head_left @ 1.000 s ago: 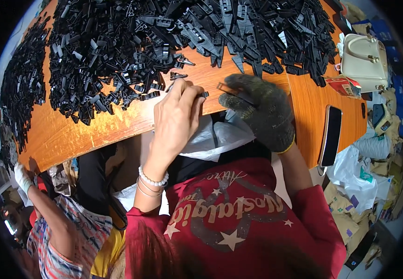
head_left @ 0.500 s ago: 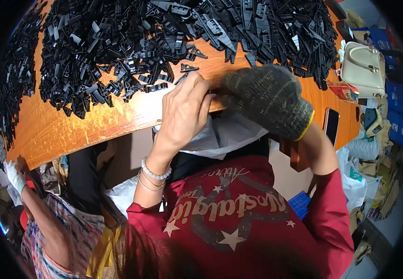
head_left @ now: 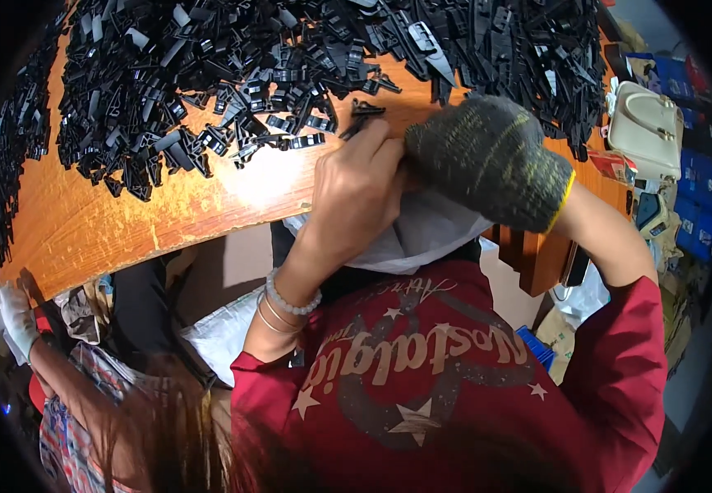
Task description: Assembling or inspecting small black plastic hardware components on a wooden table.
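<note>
- Blue boxes are stacked at the right edge, beside the table.
- A flat blue package is seen low down, below the table's right end.

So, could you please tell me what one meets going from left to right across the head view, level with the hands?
Wooden table → left hand, bare → right hand in a dark knit glove → cream handbag.

The person wears a red printed T-shirt, a dark knitted glove with yellow cuff on the right hand, and bead bracelets on the left wrist.
</note>
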Demonstrator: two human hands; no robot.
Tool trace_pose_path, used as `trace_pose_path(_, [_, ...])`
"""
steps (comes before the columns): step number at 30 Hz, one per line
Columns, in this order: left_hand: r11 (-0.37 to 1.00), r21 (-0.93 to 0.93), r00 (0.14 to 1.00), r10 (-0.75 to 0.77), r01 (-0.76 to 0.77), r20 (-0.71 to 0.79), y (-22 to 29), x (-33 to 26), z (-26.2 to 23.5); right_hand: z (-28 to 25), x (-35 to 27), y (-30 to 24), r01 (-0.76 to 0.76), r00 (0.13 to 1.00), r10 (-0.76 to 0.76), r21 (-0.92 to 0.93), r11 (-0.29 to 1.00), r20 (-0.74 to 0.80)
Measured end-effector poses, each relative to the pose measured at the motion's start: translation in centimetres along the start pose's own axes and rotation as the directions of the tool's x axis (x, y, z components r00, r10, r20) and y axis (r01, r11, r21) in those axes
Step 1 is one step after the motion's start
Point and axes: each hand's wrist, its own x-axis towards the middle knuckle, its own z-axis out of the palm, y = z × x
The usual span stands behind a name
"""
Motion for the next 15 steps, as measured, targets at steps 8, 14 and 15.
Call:
trace_pose_path(8, [0.999, -0.033, 0.997, -0.03, 0.033, 0.076, -0.1, 0.3, -0.9, 0.5, -0.1, -1.9, -0.195, 0.98, 0.196, -0.027, 0.98, 0.03])
trace_pose_path(14, [0.999, 0.033, 0.999, -0.032, 0.031, 0.038, 0.8, 0.4, -0.6, 2.9, -1.8, -1.6, -0.071, 0.923, 0.123, 0.153, 0.986, -0.363])
trace_pose_path(15, [0.999, 0.025, 0.999, -0.047, 0.047, 0.022, 0.7, 0.1, -0.4, 2.2, -1.6, -2.4, -0.074, 0.922, 0.125, 0.15, 0.986, -0.367])
